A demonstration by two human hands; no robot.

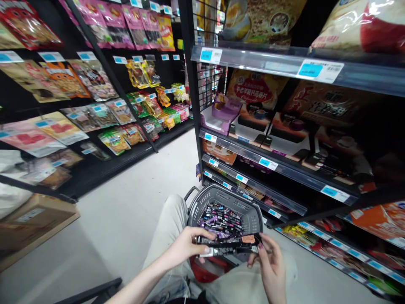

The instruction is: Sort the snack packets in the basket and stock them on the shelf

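Holds slim, glossy black stick packets (227,242) crosswise in pinching left hand (192,245) and loosely curled, pinching right hand (271,259), over perforated grey plastic basket (255,217).

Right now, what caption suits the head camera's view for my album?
Left hand and right hand hold slim black packets over a gray basket beside shop shelves.
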